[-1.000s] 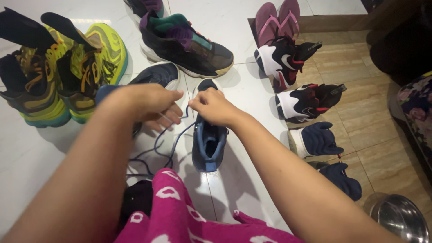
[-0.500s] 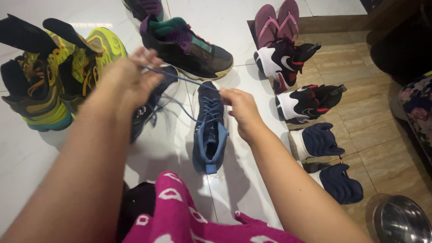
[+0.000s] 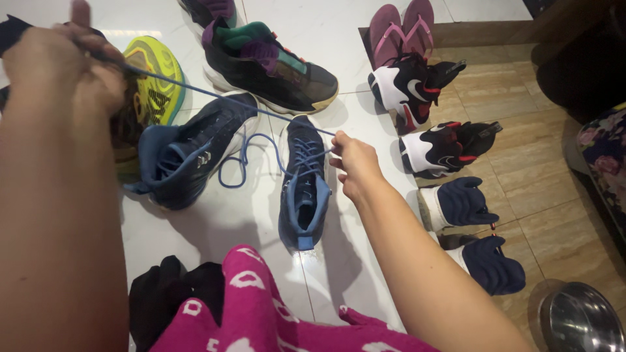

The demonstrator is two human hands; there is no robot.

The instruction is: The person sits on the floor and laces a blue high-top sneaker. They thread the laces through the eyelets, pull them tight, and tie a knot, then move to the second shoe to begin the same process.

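Glossy white tiles [image 3: 59, 261], taut blue lace [image 3: 215, 96], navy sneaker [image 3: 304, 189].

Pink flip-flops [image 3: 402, 25] lie above black-and-white sneakers [image 3: 411, 85]; steel bowl [image 3: 579, 319] bottom right.

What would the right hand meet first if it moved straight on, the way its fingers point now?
Probably the blue lace it already pinches; past that, the right hand points up-left toward the dark multicolour sneaker, though depth is hard to judge.

Glossy white floor tiles [image 3: 365, 261], matt blue cloth shoe [image 3: 301, 189], thin woven lace [image 3: 215, 94], shiny metal bowl [image 3: 580, 319].
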